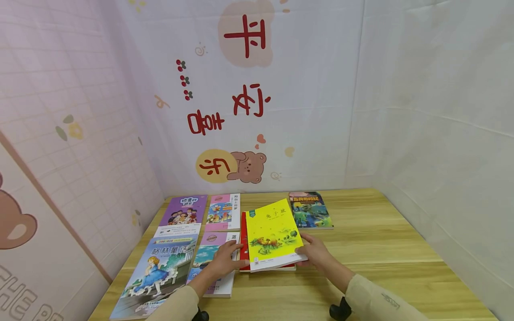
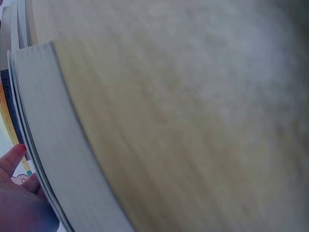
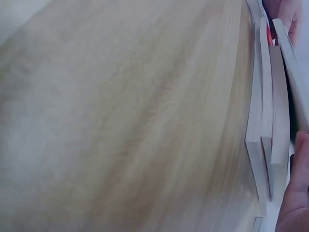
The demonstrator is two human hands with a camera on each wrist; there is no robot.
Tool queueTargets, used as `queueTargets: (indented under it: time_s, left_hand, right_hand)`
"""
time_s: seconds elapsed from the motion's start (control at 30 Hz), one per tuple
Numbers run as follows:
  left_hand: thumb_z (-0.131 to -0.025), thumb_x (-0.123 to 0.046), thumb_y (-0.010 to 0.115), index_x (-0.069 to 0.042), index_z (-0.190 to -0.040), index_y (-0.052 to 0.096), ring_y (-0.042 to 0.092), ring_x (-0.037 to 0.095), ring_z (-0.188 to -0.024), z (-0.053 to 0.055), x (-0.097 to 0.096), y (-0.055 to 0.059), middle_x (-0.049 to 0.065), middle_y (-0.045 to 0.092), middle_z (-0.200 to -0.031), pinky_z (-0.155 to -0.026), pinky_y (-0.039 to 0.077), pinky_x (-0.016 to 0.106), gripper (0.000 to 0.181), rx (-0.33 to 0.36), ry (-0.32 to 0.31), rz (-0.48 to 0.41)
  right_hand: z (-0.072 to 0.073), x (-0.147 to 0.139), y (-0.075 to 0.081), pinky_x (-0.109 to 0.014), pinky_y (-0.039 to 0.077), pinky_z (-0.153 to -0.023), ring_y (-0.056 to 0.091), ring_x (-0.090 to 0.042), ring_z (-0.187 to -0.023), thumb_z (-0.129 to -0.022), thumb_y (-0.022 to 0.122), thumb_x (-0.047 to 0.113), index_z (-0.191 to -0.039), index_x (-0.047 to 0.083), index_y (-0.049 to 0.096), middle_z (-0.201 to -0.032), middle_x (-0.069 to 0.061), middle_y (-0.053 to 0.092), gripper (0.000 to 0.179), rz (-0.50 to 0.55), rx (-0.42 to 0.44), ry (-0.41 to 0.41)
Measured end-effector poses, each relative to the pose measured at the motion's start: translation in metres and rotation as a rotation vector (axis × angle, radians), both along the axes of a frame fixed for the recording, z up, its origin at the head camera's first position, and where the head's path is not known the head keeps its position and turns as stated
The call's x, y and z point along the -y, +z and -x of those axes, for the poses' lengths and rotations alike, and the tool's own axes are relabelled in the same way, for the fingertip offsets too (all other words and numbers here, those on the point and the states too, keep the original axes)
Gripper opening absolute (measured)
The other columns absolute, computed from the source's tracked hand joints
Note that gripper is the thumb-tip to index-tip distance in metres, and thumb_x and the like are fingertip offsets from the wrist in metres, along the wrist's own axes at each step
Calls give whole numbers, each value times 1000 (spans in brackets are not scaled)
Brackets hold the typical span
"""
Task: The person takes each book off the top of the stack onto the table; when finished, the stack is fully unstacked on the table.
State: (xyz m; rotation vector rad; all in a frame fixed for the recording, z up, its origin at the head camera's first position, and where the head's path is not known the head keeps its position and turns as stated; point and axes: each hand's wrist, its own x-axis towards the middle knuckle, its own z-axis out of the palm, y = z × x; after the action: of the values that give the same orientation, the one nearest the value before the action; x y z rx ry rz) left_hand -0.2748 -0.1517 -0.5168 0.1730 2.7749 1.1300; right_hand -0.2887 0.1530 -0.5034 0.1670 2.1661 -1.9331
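Note:
A yellow paperback (image 1: 275,229) with animals on its cover lies askew over a red book (image 1: 243,234), which shows at its left and lower edges. My right hand (image 1: 317,254) grips the yellow book by its lower right corner. In the right wrist view, that book (image 3: 291,67) tilts up from the stacked books (image 3: 277,111), with the right thumb (image 3: 301,145) against it. My left hand (image 1: 225,258) is at the pile's lower left side, fingers extended and fingertips right at the book edges. The left wrist view shows part of this hand (image 2: 24,203) behind a thick page block (image 2: 63,130).
Left of the pile lie a purple book (image 1: 184,209), a pink-edged book (image 1: 218,211), a sea-scene book (image 1: 205,258) and a large fairy-tale book (image 1: 156,274). A green game-style book (image 1: 311,209) lies at the back right. Fabric walls (image 1: 305,89) enclose the wooden table (image 1: 385,249).

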Motion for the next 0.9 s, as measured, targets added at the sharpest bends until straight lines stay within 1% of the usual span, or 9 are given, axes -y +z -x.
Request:
queueTargets:
  time_s: [0.13, 0.37, 0.47, 0.6, 0.73, 0.9]
  left_hand:
    - [-83, -43, 78, -12, -143, 54, 25, 48, -139, 0, 0, -1, 19, 33, -154, -106, 26, 71, 72, -4, -7, -4]
    - [-83, -40, 79, -11, -143, 53, 25, 49, -139, -1, 0, -1, 20, 33, -154, -105, 26, 72, 71, -20, -13, -9]
    - [-83, -40, 79, -11, -143, 53, 25, 49, -139, -1, -1, 0, 20, 34, -153, -105, 27, 71, 72, -28, -10, -10]
    - [-83, -41, 79, -12, -143, 53, 26, 48, -139, 0, -1, 0, 20, 34, -153, -105, 29, 70, 71, -31, -6, -13]
    - [-83, -39, 79, -11, -144, 52, 26, 47, -139, 0, -1, -2, 20, 34, -153, -105, 29, 70, 72, -33, -8, -10]
    - [-82, -39, 80, -10, -143, 53, 27, 48, -138, 0, -3, -3, 20, 34, -152, -104, 30, 70, 73, -42, 0, -6]
  right_hand:
    - [0, -4, -2, -38, 59, -61, 70, -27, -77, -91, 62, 0, -152, 3, 35, -95, -16, 70, 67, 57, 9, -16]
    - [4, -16, 0, -44, 60, -71, 70, -29, -81, -94, 59, 1, -154, 7, 33, -105, -17, 69, 66, 132, -8, -17]
    - [6, -21, 3, -45, 60, -73, 70, -29, -81, -94, 58, 1, -155, 7, 31, -107, -18, 69, 67, 146, -10, -25]
    - [8, -25, 5, -44, 60, -73, 70, -27, -79, -95, 58, 1, -156, 7, 28, -107, -19, 68, 69, 148, -4, -44]
    - [11, -30, 5, -43, 59, -74, 70, -26, -79, -95, 58, 2, -156, 8, 29, -109, -19, 67, 68, 151, -3, -63]
    - [13, -38, 7, -44, 59, -76, 70, -25, -82, -96, 58, 3, -157, 6, 26, -114, -20, 66, 69, 158, -19, -61]
